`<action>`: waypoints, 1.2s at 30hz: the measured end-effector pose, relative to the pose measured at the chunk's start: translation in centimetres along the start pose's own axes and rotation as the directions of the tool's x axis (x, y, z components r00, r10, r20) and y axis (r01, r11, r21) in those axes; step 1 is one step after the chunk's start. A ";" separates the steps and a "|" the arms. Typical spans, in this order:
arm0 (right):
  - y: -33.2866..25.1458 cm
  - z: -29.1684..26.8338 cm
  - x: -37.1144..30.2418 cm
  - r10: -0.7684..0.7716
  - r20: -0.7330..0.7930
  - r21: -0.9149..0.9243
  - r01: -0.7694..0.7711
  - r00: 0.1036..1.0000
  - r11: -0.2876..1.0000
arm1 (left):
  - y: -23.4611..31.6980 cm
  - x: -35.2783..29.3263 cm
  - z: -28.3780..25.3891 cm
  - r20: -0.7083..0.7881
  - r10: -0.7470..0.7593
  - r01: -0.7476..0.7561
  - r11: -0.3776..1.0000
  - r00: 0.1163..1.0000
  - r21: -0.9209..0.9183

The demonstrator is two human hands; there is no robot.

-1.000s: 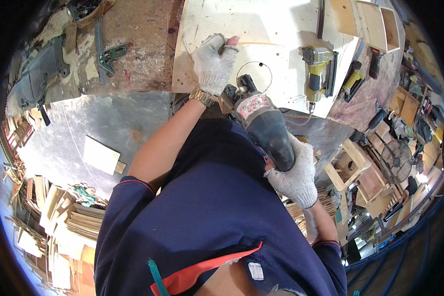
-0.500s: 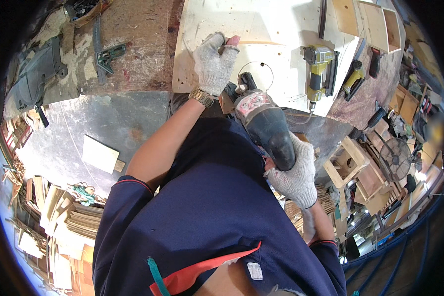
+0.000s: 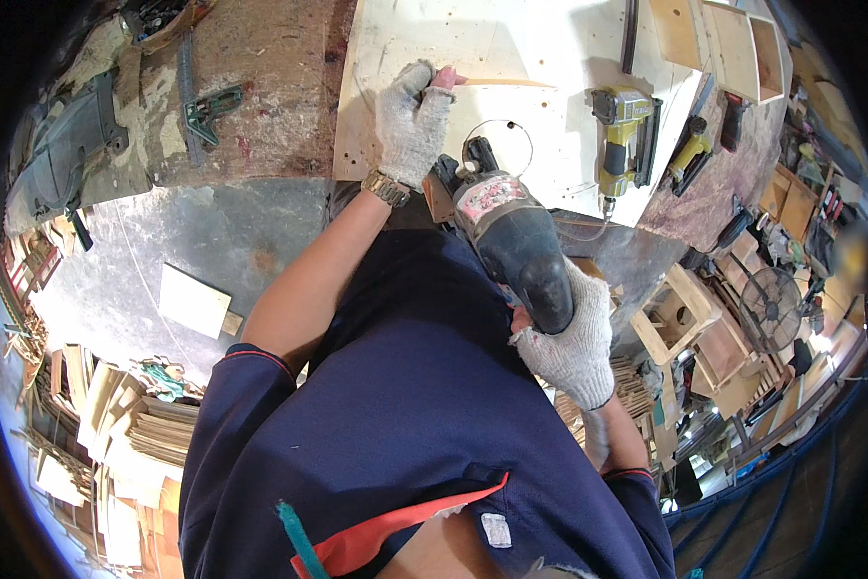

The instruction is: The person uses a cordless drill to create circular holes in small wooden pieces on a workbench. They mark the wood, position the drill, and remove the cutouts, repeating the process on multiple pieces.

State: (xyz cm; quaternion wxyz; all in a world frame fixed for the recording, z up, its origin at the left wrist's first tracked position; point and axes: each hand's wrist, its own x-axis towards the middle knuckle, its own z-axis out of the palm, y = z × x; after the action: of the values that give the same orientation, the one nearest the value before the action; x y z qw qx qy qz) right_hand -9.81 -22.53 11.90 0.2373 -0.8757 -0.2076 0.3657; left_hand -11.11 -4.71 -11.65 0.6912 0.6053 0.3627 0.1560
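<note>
My right hand [image 3: 577,338], in a white knitted glove, is wrapped round the rear of a dark power tool that looks like a jigsaw [image 3: 519,246]. Its front end lies at the lower left of a circle drawn on a pale wooden panel [image 3: 535,116]. A small dark hole sits on that circle's upper edge. My left hand [image 3: 413,124], gloved with a bare fingertip showing, rests on the wood left of the circle, thumb spread from the fingers. The jigsaw's body hides its blade. On my left wrist is a metal watch [image 3: 386,188].
A yellow-green nail gun [image 3: 623,145] lies on the pale board to the right, with another yellow tool [image 3: 690,156] beyond it. A green-handled tool [image 3: 212,114] and a metal ruler [image 3: 189,87] lie on the stained bench at left. Wooden box frames [image 3: 680,314] stand at lower right.
The whole view has slipped slightly left. Both hands keep their places, with the jigsaw still held at the circle's lower left.
</note>
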 end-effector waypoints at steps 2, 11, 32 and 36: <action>-0.3 -0.1 0.1 0.034 0.021 0.023 -0.035 0.999 0.999 | 0.1 0.0 -0.1 0.006 -0.013 0.013 1.000 1.000 0.002; -1.0 0.2 0.2 0.108 0.031 0.061 -0.110 0.994 0.992 | -0.9 0.2 -0.3 0.021 -0.013 0.013 1.000 1.000 0.003; -2.6 -0.2 -2.1 0.149 -0.074 0.015 -0.148 0.986 0.989 | -0.3 0.8 -1.2 0.131 0.025 -0.054 0.974 0.991 0.221; -2.4 -1.7 -4.2 0.127 -0.075 -0.013 -0.128 0.989 0.992 | -0.5 0.9 -1.2 0.139 0.025 -0.050 0.982 0.990 0.180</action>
State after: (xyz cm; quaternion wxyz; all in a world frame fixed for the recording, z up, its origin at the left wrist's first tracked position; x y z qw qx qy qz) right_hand -11.76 -23.33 16.58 0.2133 -0.9021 -0.1453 0.3457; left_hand -11.46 -3.33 -12.43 0.6526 0.6823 0.3159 0.0936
